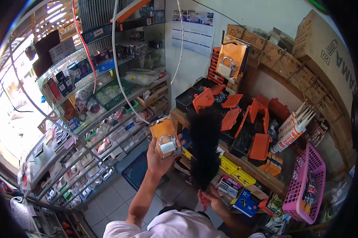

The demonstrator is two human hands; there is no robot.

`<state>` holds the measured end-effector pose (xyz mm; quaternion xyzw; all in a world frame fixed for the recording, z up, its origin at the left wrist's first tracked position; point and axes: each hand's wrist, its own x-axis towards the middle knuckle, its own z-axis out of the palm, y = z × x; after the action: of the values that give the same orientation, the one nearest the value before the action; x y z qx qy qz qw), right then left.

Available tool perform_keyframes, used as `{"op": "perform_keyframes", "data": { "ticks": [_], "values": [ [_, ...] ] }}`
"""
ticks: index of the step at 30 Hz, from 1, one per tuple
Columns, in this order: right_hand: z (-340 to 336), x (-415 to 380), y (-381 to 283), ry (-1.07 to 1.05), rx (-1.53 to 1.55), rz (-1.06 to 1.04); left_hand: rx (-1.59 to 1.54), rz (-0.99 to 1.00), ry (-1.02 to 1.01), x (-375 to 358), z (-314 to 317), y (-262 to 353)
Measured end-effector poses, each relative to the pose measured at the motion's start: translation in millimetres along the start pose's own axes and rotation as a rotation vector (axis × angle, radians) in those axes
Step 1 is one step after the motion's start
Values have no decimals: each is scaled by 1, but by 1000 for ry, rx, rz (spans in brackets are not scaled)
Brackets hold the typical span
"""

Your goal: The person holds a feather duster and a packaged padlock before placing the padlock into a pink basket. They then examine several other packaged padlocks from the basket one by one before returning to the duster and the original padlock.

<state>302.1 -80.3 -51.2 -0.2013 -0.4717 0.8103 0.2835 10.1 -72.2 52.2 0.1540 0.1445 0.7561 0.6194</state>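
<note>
My left hand (160,159) is closed around a padlock in an orange-backed package (166,139), with the silver lock body facing up at me. In my right hand (209,196) is the handle of a black fluffy duster (204,146), its head pointing up and away from me. The duster covers part of the shelf and some bins behind it. Another packaged padlock (227,67) stands upright at the back, on top of stacked red-and-black boxes.
Black bins with orange lids (260,146) line the wooden shelf (278,180) ahead. Sealant tubes (290,133) and a pink basket (303,190) are at the right. A glass display case (87,99) stands at the left. A white cable (117,67) hangs in front.
</note>
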Motion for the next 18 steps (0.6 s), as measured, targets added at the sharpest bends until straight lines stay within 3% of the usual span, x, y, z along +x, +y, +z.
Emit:
{"op": "perform_keyframes", "data": {
  "ticks": [3, 6, 9, 12, 16, 18],
  "values": [
    [2, -16, 10, 176, 26, -61, -182, -26, -111, 10, -5, -8],
    [3, -30, 17, 329, 75, -11, -107, 15, -43, 20, 2, -17],
    [-4, -34, 38, 414, -78, 10, -122, 15, -77, 27, 3, -25],
    [16, -32, 21, 307, -795, -249, -222, -29, -144, 28, 3, -33],
    [18, -34, 29, 416, -792, -219, -222, -5, -189, 30, 3, -35],
    [25, -33, 22, 461, -720, -246, -476, -68, -274, 33, -3, -31]
  ]
}}
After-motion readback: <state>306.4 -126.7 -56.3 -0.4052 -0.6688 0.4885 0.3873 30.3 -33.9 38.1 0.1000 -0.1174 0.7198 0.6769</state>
